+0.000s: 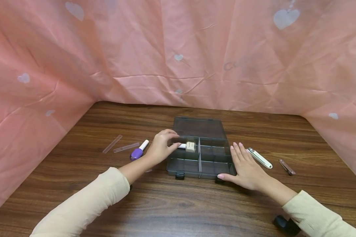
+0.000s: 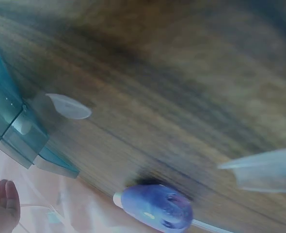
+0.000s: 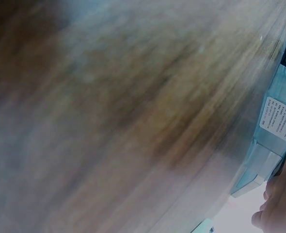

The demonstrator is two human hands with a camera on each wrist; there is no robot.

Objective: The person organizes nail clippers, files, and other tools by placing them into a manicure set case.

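Note:
A dark see-through divided box (image 1: 215, 168) sits on the table with its lid (image 1: 198, 127) lying back. In its far left compartment lies a cream nail polish bottle (image 1: 191, 146) with a white cap pointing left. Over that compartment is my left hand (image 1: 161, 146), thumb and fingers spread apart, the thumb tip right at the cap's end. My right hand (image 1: 247, 168) rests against the box's right side, fingers straight and the thumb along the front near a latch. A purple nail polish bottle (image 1: 137, 153) lies left of the box, beside my left wrist.
A white nail clipper (image 1: 260, 158) and a smaller pinkish clipper (image 1: 286, 167) lie to the right. Clear strips (image 1: 112, 144) lie at the left, and small clear pieces (image 2: 72, 107) show near the box in the left wrist view. Pink curtain (image 1: 201, 56) surrounds the table.

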